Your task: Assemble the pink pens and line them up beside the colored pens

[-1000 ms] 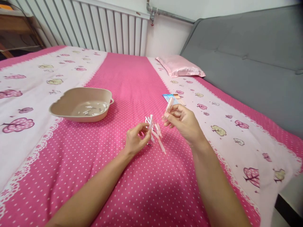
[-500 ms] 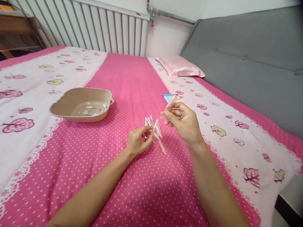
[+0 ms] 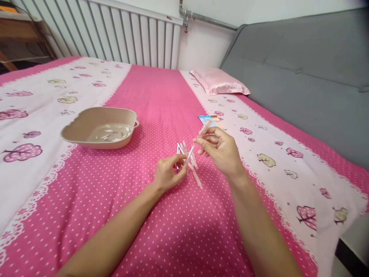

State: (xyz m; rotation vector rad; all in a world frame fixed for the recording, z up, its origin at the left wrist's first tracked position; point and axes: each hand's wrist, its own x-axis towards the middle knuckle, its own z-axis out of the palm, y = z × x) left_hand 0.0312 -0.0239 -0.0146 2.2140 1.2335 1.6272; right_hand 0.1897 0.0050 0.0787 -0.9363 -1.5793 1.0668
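Thumb and fingers of my left hand (image 3: 170,170) pinch a thin white pen-like stick (image 3: 190,152), tilted up to the right. My right hand (image 3: 221,150) pinches a translucent pink pen barrel (image 3: 205,128). The barrel's lower end meets the stick's upper tip; whether the tip is inside it, I cannot tell. Behind and below my left fingers lie several loose pink barrels (image 3: 197,179) and white sticks (image 3: 178,148), partly covered by the hand. Past my right hand, a row of slim blue-to-orange pens (image 3: 215,120) lies side by side.
A beige plastic basin (image 3: 99,146) with small white pieces inside stands on the pink dotted bedspread (image 3: 155,92) at left. A pink pillow (image 3: 220,81) lies near the grey headboard (image 3: 294,57). Behind the bed is a white radiator (image 3: 121,34).
My right hand has moved slightly left and down, bringing the pink barrel's lower end to the white stick's tip. My left hand has stayed nearly still.
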